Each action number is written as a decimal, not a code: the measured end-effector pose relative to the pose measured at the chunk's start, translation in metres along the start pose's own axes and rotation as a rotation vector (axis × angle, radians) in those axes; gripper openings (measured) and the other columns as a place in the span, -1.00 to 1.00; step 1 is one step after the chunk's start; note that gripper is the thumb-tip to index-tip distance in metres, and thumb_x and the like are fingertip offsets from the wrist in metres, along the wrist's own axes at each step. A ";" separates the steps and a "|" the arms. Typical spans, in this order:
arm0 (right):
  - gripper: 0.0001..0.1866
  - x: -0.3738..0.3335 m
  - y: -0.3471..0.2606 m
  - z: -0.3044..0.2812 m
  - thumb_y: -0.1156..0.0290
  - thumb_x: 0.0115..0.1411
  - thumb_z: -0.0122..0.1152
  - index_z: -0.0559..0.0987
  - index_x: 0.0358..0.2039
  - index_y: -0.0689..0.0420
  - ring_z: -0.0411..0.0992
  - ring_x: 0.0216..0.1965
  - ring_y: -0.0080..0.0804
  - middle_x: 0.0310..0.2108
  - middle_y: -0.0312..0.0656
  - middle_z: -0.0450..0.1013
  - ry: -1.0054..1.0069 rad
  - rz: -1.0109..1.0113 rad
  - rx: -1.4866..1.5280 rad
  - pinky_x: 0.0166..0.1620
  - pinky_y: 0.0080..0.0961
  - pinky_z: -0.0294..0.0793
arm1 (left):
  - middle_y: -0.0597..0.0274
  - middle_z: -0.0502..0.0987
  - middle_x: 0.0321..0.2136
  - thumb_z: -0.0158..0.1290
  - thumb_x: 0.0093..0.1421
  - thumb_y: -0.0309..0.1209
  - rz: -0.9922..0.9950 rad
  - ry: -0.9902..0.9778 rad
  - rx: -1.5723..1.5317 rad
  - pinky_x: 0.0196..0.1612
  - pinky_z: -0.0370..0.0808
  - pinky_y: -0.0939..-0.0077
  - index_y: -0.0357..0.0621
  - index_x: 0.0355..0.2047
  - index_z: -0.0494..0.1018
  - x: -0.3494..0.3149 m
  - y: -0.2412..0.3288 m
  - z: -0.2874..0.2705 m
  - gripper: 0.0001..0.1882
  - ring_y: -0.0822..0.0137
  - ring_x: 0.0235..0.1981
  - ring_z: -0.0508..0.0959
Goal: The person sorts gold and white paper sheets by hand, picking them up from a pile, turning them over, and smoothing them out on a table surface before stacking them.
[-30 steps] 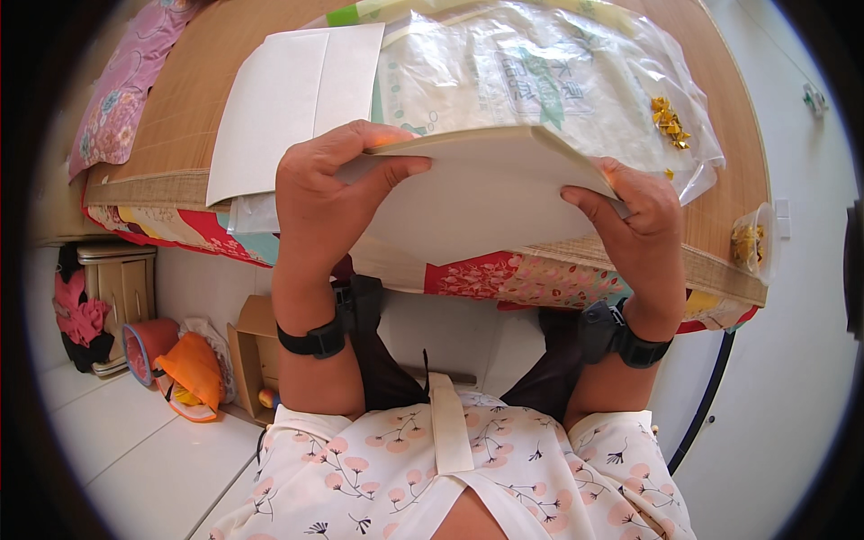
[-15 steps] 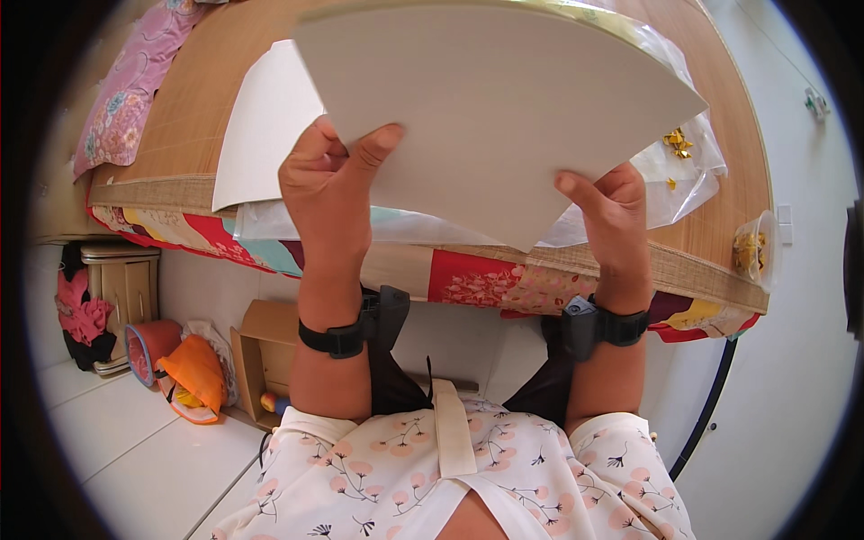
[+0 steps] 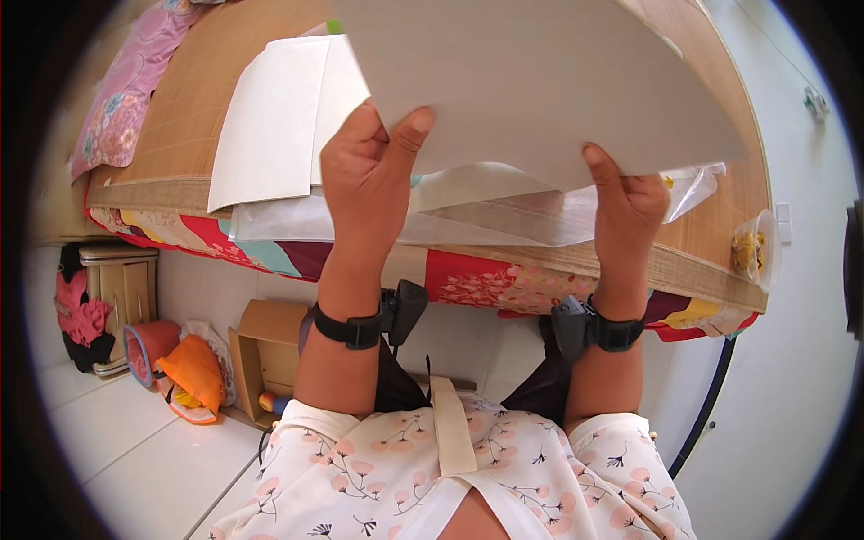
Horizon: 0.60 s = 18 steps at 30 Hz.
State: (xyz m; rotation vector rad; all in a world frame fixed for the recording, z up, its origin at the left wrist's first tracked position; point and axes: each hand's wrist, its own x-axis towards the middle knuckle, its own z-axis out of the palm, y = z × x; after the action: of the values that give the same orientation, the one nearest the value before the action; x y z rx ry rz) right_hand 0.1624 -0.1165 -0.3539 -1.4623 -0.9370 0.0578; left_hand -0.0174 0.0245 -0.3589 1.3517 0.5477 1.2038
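Both hands hold up a large white sheet of paper or thin card [image 3: 540, 81] by its near edge, tilted above the bed. My left hand [image 3: 373, 171] pinches it near its left corner, thumb on the face toward me. My right hand [image 3: 625, 198] grips the same edge farther right, also with the thumb on top. Beneath it, a clear plastic sheet [image 3: 504, 216] lies along the bed's near edge. More white sheets [image 3: 265, 130] rest to the left of my left hand, overlapping each other. The raised sheet hides much of what lies behind it.
A woven mat [image 3: 180, 117] covers the bed. At its right corner stands a clear plastic tub [image 3: 754, 252] with gold pieces. A floral pillow [image 3: 121, 117] lies far left. Below are a cardboard box [image 3: 265, 351], an orange bag [image 3: 198, 373], a red bin [image 3: 148, 346] and a small cabinet [image 3: 126, 292].
Both hands have shifted right, carrying the white sheet up and to the right. More of the white sheets at left and the clear plastic beneath now show; the gold pieces behind are mostly covered.
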 end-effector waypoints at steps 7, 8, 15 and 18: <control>-0.81 -0.002 0.022 0.006 0.44 0.31 0.34 0.63 -0.14 0.28 0.41 -0.27 -0.70 -0.31 -0.39 0.59 -0.071 0.201 0.230 -0.14 -0.70 0.40 | 0.25 0.68 -0.21 0.23 0.29 -0.46 -0.250 -0.097 0.104 -0.10 0.47 0.65 -0.32 -0.04 0.57 0.000 -0.026 -0.003 -0.74 0.55 -0.21 0.55; -0.81 -0.003 0.022 0.006 0.44 0.31 0.33 0.63 -0.15 0.28 0.41 -0.27 -0.71 -0.31 -0.39 0.59 -0.061 0.185 0.188 -0.14 -0.70 0.39 | 0.25 0.68 -0.21 0.23 0.29 -0.46 -0.251 -0.100 0.103 -0.10 0.47 0.65 -0.32 -0.04 0.57 -0.001 -0.024 -0.002 -0.74 0.55 -0.21 0.55; -0.80 -0.005 0.013 0.003 0.41 0.32 0.32 0.63 -0.15 0.28 0.38 -0.32 -0.71 -0.35 -0.41 0.57 -0.014 0.071 0.080 -0.20 -0.72 0.38 | 0.25 0.68 -0.21 0.18 0.32 -0.50 -0.153 -0.088 0.053 -0.09 0.47 0.66 -0.32 -0.06 0.58 -0.003 -0.028 -0.004 -0.78 0.56 -0.21 0.54; -0.80 -0.007 0.024 0.008 0.41 0.32 0.32 0.63 -0.16 0.29 0.37 -0.33 -0.72 -0.38 -0.42 0.56 -0.029 0.118 0.131 -0.22 -0.72 0.38 | 0.26 0.68 -0.21 0.18 0.32 -0.49 -0.226 -0.088 0.034 -0.09 0.46 0.67 -0.33 -0.05 0.58 -0.003 -0.035 -0.002 -0.77 0.56 -0.21 0.54</control>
State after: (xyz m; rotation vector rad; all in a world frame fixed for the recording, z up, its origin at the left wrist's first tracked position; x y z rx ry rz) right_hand 0.1648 -0.1095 -0.3790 -1.3975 -0.8533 0.2237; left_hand -0.0085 0.0300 -0.3922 1.3264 0.6414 0.9512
